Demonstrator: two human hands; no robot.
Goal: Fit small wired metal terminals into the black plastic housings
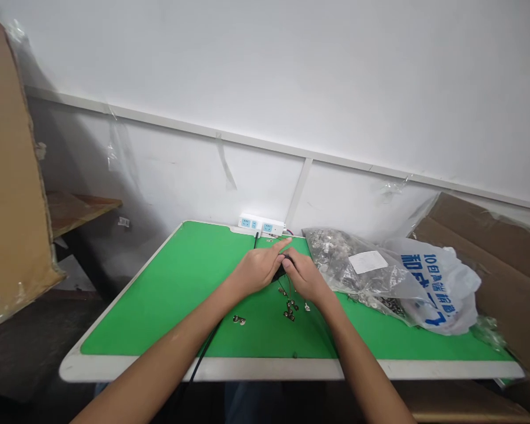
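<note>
Over the middle of the green mat (159,294), my left hand (257,268) and my right hand (307,275) meet around a small black object (278,273). Fingers cover most of it, so its kind cannot be made out. The left index finger points forward while the other fingers stay curled round the object; the right thumb presses on it from the other side. Just below the hands lie several small metal parts (289,312), some near thin dark strands. Another small metal piece (239,320) rests left of them, near my left forearm.
A white power strip (261,224) stands against the wall, with a black cable (205,348) running under my left arm. Clear bags (357,265) of metal parts and a white printed bag (441,288) lie right. Cardboard (490,259) leans behind them; more cardboard (13,176) is left.
</note>
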